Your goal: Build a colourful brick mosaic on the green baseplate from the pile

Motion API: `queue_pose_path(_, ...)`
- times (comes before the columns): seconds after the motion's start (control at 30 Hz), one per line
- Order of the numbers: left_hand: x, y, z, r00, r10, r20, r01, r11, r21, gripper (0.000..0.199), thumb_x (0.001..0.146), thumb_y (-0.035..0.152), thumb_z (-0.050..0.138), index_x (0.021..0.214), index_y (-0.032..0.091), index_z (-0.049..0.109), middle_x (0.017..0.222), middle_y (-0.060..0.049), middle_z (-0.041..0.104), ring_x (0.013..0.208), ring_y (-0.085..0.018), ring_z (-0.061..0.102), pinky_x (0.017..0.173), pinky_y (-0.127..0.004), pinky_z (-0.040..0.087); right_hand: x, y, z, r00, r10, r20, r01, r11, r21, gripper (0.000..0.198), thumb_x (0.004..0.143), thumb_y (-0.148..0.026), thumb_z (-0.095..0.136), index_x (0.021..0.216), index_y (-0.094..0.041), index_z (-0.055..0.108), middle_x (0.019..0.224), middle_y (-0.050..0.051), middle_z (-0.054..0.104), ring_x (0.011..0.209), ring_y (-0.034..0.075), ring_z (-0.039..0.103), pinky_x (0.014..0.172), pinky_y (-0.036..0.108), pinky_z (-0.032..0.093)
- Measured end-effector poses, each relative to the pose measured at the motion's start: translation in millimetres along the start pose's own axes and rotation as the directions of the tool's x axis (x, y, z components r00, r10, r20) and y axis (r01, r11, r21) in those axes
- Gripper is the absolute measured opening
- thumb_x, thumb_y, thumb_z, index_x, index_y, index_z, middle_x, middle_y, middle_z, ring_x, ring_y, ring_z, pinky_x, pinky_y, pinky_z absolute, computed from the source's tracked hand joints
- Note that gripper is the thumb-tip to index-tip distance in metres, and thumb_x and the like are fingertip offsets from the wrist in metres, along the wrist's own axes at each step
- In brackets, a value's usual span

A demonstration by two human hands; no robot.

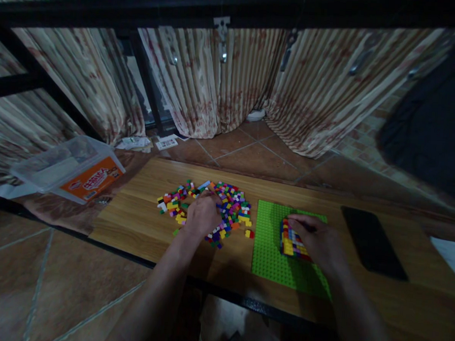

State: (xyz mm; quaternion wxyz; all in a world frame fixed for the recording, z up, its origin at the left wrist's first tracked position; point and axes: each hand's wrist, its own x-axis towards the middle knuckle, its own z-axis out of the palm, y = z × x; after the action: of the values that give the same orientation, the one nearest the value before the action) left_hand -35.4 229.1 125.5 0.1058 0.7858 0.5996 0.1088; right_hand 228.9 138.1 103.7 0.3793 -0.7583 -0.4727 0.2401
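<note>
From the head camera, a low wooden table (141,212) stood on a brown tiled floor (251,151). A pile of small bricks (229,203) in many colours lay spread out near the middle of the table.

The left hand (202,215) rested palm down on the pile, with its fingers curled into the bricks. I could not tell if it was pinching a brick, because the fingertips were hidden.

A flat green base plate (269,254) lay to the right of the pile, close to the front edge of the table. A small block of stacked bricks (292,242), mostly yellow, red, white and purple, sat on the plate. The right hand (317,244) lay on the block's right side, with its fingers reaching over the top of it. The fingers touched the block, but I could not tell how tightly they held it.

A flat black slab (372,241) lay on the table, right of the plate and apart from it. A clear plastic box (65,167) with an orange label sat off the left end of the table. Striped curtains (217,83) hung behind.
</note>
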Motion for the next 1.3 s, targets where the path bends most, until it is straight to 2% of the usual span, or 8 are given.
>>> queue_pose_path(0.33, 4, -8, -1, 0.999, 0.015, 0.041, -0.012, 0.997, -0.071, 0.025, 0.078, 0.016, 0.058, 0.101, 0.02, 0.067, 0.107, -0.007, 0.07, 0.103, -0.023, 0.064, 0.091, -0.03, 0.048, -1, 1, -1, 0.996, -0.088, 0.002, 0.088, 0.996, -0.002, 0.033, 0.08, -0.047, 0.056, 0.092, -0.023, 0.075, 0.094, 0.005, 0.073, 0.083, 0.021, 0.067, 0.077, 0.035, 0.051)
queue_pose_path(0.57, 11, -8, -2, 0.998, -0.041, -0.039, 0.028, 0.953, -0.303, 0.019, 0.079, 0.024, 0.06, 0.095, 0.018, 0.068, 0.093, -0.006, 0.073, 0.09, -0.022, 0.066, 0.084, -0.033, 0.05, 0, 2, -5, 0.986, -0.062, -0.156, 0.07, 0.996, 0.046, 0.038, 0.085, -0.044, 0.048, 0.098, -0.019, 0.073, 0.1, 0.008, 0.073, 0.092, 0.022, 0.067, 0.083, 0.036, 0.05)
queue_pose_path(0.67, 13, 0, 2, 0.997, -0.027, -0.073, -0.019, 0.822, -0.57, 0.023, 0.079, 0.024, 0.06, 0.099, 0.017, 0.069, 0.095, -0.006, 0.073, 0.089, -0.02, 0.066, 0.084, -0.032, 0.05, 0, 2, -7, 0.974, -0.05, -0.221, 0.076, 0.991, 0.109, 0.039, 0.086, -0.045, 0.048, 0.099, -0.017, 0.072, 0.101, 0.009, 0.073, 0.093, 0.022, 0.067, 0.082, 0.035, 0.051)
queue_pose_path(0.77, 9, 18, 8, 1.0, 0.016, -0.014, -0.02, 0.607, -0.795, 0.023, 0.076, 0.024, 0.063, 0.096, 0.016, 0.071, 0.092, -0.005, 0.073, 0.083, -0.018, 0.066, 0.079, -0.03, 0.051, -3, -2, -7, 0.959, -0.079, -0.271, 0.118, 0.984, 0.131, 0.037, 0.086, -0.045, 0.05, 0.096, -0.016, 0.072, 0.099, 0.01, 0.073, 0.092, 0.022, 0.067, 0.084, 0.036, 0.05)
queue_pose_path(0.9, 1, 47, 13, 0.986, 0.016, 0.163, 0.152, 0.275, -0.949, 0.024, 0.072, 0.024, 0.07, 0.094, 0.016, 0.073, 0.085, -0.004, 0.072, 0.074, -0.013, 0.064, 0.071, -0.026, 0.05, -9, -12, -4, 0.937, -0.218, -0.274, 0.257, 0.96, 0.115, 0.027, 0.085, -0.041, 0.056, 0.095, -0.021, 0.072, 0.1, 0.007, 0.071, 0.097, 0.022, 0.065, 0.089, 0.038, 0.048)
queue_pose_path(1.03, -5, 68, 17, 0.93, 0.063, 0.361, 0.363, -0.031, -0.931, 0.023, 0.069, 0.022, 0.075, 0.091, 0.016, 0.073, 0.077, -0.002, 0.071, 0.063, -0.009, 0.061, 0.063, -0.022, 0.048, -16, -21, -2, 0.902, -0.389, -0.188, 0.412, 0.906, 0.099, 0.024, 0.084, -0.037, 0.062, 0.103, -0.026, 0.069, 0.113, 0.005, 0.066, 0.109, 0.021, 0.059, 0.097, 0.041, 0.044)
queue_pose_path(1.13, -7, 76, 20, 0.908, 0.096, 0.407, 0.415, -0.087, -0.906, 0.022, 0.068, 0.021, 0.076, 0.089, 0.015, 0.073, 0.075, -0.002, 0.07, 0.061, -0.008, 0.06, 0.06, -0.02, 0.046, -20, -26, -1, 0.884, -0.451, -0.123, 0.461, 0.885, 0.065, 0.028, 0.082, -0.039, 0.066, 0.107, -0.028, 0.068, 0.117, 0.005, 0.064, 0.112, 0.022, 0.057, 0.099, 0.042, 0.042)
queue_pose_path(1.3, -8, 85, 19, 0.922, 0.131, 0.363, 0.371, -0.04, -0.928, 0.02, 0.067, 0.023, 0.076, 0.085, 0.014, 0.073, 0.075, -0.002, 0.07, 0.063, -0.008, 0.06, 0.059, -0.019, 0.044, -22, -32, 7, 0.909, -0.405, -0.101, 0.413, 0.908, 0.075, 0.029, 0.082, -0.044, 0.065, 0.106, -0.027, 0.068, 0.102, 0.004, 0.069, 0.099, 0.022, 0.061, 0.09, 0.04, 0.046)
